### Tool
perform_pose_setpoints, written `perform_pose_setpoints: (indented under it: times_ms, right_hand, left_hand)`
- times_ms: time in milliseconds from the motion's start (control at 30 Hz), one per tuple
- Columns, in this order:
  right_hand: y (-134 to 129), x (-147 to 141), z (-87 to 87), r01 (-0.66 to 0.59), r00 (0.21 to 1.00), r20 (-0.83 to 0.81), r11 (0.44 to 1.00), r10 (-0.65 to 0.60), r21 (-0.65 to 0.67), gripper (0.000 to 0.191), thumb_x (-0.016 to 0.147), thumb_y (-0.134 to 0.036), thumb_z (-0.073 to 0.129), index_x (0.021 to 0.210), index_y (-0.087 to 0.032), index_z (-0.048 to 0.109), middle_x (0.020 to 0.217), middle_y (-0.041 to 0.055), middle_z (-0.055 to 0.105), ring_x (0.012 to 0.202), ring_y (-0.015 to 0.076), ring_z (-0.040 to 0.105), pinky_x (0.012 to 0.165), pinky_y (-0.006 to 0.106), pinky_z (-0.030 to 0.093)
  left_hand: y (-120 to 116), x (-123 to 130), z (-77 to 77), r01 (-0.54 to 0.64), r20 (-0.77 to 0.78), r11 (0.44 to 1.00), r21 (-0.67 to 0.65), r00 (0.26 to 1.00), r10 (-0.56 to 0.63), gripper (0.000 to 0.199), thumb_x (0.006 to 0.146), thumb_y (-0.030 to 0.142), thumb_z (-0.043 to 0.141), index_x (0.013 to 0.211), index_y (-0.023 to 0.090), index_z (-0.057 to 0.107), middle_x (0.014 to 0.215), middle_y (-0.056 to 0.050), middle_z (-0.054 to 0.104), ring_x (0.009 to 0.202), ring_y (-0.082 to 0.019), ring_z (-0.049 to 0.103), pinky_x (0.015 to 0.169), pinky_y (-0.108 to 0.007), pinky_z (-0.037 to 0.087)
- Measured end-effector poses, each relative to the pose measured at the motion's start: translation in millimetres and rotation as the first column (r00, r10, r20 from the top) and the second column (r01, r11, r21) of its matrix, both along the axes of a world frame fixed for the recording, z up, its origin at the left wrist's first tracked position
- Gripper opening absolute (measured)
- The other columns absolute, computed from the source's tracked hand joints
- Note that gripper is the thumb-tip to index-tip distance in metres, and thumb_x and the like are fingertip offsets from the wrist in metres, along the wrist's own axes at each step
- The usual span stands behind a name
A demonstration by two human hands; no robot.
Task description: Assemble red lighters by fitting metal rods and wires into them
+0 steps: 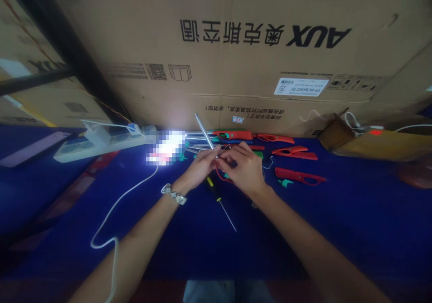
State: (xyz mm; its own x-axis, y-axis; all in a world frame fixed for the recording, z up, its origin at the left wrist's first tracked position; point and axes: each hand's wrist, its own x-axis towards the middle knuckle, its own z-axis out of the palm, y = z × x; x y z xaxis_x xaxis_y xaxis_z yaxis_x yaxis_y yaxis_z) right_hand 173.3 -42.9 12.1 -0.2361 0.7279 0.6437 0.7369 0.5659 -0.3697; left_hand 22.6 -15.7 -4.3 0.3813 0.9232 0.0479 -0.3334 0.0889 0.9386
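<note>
Two hands: L hand grips metal tube nr its lower end; R hand has thumb + fingertips pinched in at same end, can't tell exactly on what.
Tube loc: held btwn the hands, above table, free end seen against carton.
Tube axis: straight, tilted; free end points away from wearer, up & a bit L. Near end at fingertips.
Screwdriver: on table just below hands, roughly parallel w/ tube in view, but tip points opp way, twd wearer & R.
Red shell: R of R hand, axis approx L-R; green bit just beside it.
Bracelet: L wrist.
Bright item: L of L hand, blurred; white cable runs from it twd wearer, crosses L forearm.
Power strip: far L, on table.
</note>
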Motion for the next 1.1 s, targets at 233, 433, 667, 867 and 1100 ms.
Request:
perform_pose_setpoints:
  times_ms: [233, 433, 667, 867, 1100]
  right_hand:
    - [9, 3, -8.0, 0.032, 0.982, -0.183, 0.999, -0.04, -0.043, 0.021, 0.079, -0.036, 0.078, 0.085, -0.023, 0.063, 0.09, 0.0036, 0.063, 0.093, 0.0236, 0.056, 0.083, 0.037, 0.047]
    - [10, 1, -16.1, -0.017, 0.939, -0.342, 0.988, -0.036, -0.152, 0.033, 0.075, -0.037, 0.077, 0.094, -0.023, 0.054, 0.096, 0.0045, 0.06, 0.088, 0.0222, 0.059, 0.081, 0.038, 0.05]
    - [2, 14, -7.6, -0.213, 0.936, -0.337, 0.926, 0.102, -0.312, 0.022, 0.086, -0.033, 0.065, 0.1, -0.023, 0.051, 0.101, 0.0073, 0.069, 0.095, 0.0221, 0.068, 0.085, 0.038, 0.054]
    - [1, 19, -2.3, -0.238, 0.934, -0.354, 0.819, 0.046, -0.522, 0.029, 0.096, -0.051, 0.053, 0.104, -0.025, 0.043, 0.088, 0.0031, 0.075, 0.062, 0.0164, 0.071, 0.054, 0.027, 0.054]
    - [2, 19, -4.1, -0.384, 0.888, -0.457, 0.62, 0.047, -0.684, 0.039, 0.099, -0.057, 0.044, 0.106, -0.019, 0.054, 0.051, -0.0057, 0.063, 0.032, 0.0109, 0.055, 0.032, 0.018, 0.039]
  left_hand:
    - [6, -5, -4.1, 0.076, -0.017, 0.997, 0.022, 0.997, -0.076, 0.044, 0.085, 0.052, 0.069, 0.1, 0.012, 0.077, 0.099, -0.013, 0.076, 0.086, -0.021, 0.069, 0.077, -0.032, 0.054]
    - [8, -6, -9.4, 0.04, -0.123, 0.998, 0.051, 0.992, -0.033, 0.044, 0.085, 0.053, 0.069, 0.103, 0.014, 0.077, 0.099, -0.012, 0.077, 0.092, -0.022, 0.069, 0.085, -0.034, 0.053]
    - [4, -8, 0.7, 0.073, -0.072, 0.995, 0.072, 0.995, -0.068, 0.048, 0.085, 0.057, 0.068, 0.102, 0.013, 0.078, 0.103, -0.015, 0.076, 0.101, -0.025, 0.069, 0.089, -0.037, 0.053]
    - [5, -8, 3.2, 0.055, 0.002, 0.996, 0.073, 0.998, -0.055, 0.046, 0.086, 0.053, 0.07, 0.105, 0.012, 0.077, 0.108, -0.015, 0.076, 0.104, -0.026, 0.068, 0.091, -0.037, 0.053]
    - [2, -7, 10.2, 0.049, 0.018, 0.995, 0.087, 0.999, -0.051, 0.046, 0.089, 0.051, 0.065, 0.109, 0.01, 0.073, 0.112, -0.018, 0.075, 0.107, -0.028, 0.069, 0.09, -0.039, 0.053]
